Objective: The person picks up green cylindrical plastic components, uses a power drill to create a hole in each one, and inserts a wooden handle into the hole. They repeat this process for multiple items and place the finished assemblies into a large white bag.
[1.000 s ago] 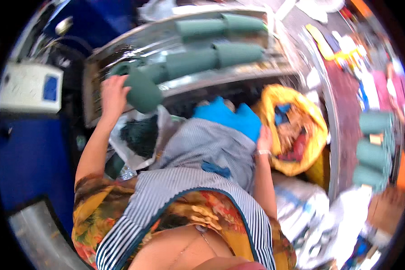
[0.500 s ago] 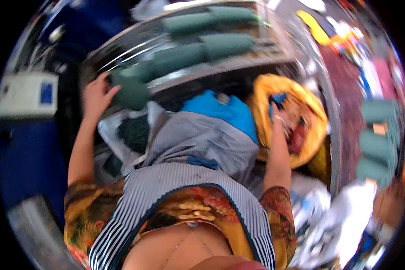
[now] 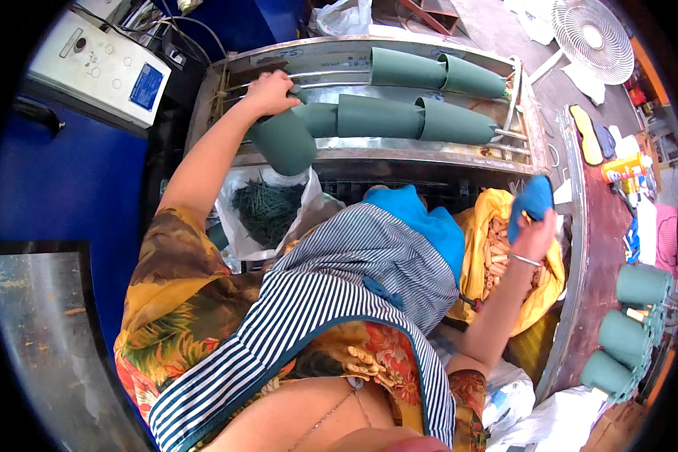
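Observation:
A dark green plastic pot [image 3: 285, 143] hangs tilted at the near side of the metal trough, its broad rounded end toward me. My left hand [image 3: 270, 94] is closed on its far end. More green pots [image 3: 380, 117] lie on their sides in a row just right of it. My right hand [image 3: 535, 235] grips a blue, rounded, pad-like thing [image 3: 531, 205], slightly blurred, whose exact kind I cannot make out. That hand is above the right edge of a yellow bag [image 3: 471, 260] filled with small tan pieces [image 3: 496, 248].
The metal trough [image 3: 331, 157] has rods along it. A white bag [image 3: 237, 245] of dark green scraps hangs below. Stacked green pots [image 3: 625, 339] stand on the right-hand table [image 3: 591, 226]. A fan [image 3: 594, 38] is at the far right, a white control box [image 3: 102, 64] at left.
My right hand has come up out of the yellow bag with the blue thing. The left hand still holds the pot, now farther right in view; the view itself has shifted.

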{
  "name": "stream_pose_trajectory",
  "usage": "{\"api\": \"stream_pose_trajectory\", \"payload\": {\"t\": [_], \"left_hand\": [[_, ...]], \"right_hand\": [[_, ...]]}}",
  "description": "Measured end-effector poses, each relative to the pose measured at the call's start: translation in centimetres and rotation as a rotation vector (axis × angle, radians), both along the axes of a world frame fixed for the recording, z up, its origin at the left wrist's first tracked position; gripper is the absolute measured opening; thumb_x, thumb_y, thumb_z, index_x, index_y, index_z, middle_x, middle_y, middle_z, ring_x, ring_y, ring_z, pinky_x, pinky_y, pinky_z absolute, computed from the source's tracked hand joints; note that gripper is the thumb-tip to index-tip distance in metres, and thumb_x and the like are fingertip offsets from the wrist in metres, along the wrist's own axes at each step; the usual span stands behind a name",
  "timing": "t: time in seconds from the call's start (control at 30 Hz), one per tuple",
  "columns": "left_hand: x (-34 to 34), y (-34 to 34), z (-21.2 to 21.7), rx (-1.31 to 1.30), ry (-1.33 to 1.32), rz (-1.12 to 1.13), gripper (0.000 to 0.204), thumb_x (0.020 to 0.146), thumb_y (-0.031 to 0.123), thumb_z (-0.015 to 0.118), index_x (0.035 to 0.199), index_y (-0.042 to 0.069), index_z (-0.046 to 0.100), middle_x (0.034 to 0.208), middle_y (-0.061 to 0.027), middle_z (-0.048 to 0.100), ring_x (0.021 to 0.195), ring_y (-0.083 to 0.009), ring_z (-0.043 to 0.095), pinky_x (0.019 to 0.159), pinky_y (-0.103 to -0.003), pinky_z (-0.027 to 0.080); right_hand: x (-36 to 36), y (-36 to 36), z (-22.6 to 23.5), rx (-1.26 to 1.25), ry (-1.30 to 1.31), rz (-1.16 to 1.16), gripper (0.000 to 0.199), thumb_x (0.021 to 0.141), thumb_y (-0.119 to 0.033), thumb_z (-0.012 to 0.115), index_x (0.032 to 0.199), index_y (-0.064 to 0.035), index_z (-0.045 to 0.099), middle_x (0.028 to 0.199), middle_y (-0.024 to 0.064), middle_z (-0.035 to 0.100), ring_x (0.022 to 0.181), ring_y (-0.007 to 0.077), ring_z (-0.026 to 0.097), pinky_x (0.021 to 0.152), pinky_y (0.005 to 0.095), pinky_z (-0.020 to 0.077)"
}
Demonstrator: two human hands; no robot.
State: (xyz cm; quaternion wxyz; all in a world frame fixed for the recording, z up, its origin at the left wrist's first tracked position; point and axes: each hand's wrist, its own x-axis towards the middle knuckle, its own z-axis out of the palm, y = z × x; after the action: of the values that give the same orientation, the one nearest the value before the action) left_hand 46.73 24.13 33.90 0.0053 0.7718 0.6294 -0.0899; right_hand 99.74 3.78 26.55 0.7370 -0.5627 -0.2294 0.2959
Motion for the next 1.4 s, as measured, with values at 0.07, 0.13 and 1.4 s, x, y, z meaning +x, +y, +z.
{"api": "stream_pose_trajectory", "payload": {"t": [0.07,0.13,1.4], "left_hand": [[-0.2,-1.9,-0.1,0.027,-0.059,-0.108,0.034,0.080,0.032,0.069,0.106,0.010,0.064,0.119,-0.0065,0.057,0.125,-0.0281,0.046,0.106,-0.054,0.031],[0.5,-6.3,1.4,0.255,-0.173,-0.287,0.033,0.080,0.026,0.069,0.108,0.010,0.061,0.118,-0.0059,0.058,0.127,-0.0289,0.045,0.109,-0.053,0.028],[12.8,-21.3,2.6,-0.037,-1.879,-0.116,0.031,0.094,0.030,0.059,0.113,0.005,0.059,0.106,-0.0081,0.065,0.104,-0.0219,0.059,0.090,-0.034,0.047]], "right_hand": [[-8.6,-0.5,4.4,0.099,0.023,0.231,0.031,0.097,-0.030,0.051,0.117,-0.0073,0.050,0.109,0.0084,0.058,0.096,0.0204,0.059,0.073,0.0336,0.0519],[-18.8,-1.3,7.8,0.089,-0.007,0.347,0.030,0.097,-0.025,0.052,0.121,-0.0056,0.049,0.111,0.0074,0.057,0.100,0.0200,0.059,0.079,0.0332,0.0515],[-21.3,3.4,3.0,0.309,0.823,0.488,0.054,0.099,-0.051,0.037,0.134,-0.0104,0.047,0.129,0.0055,0.056,0.118,0.0227,0.053,0.101,0.0359,0.0420]]}}
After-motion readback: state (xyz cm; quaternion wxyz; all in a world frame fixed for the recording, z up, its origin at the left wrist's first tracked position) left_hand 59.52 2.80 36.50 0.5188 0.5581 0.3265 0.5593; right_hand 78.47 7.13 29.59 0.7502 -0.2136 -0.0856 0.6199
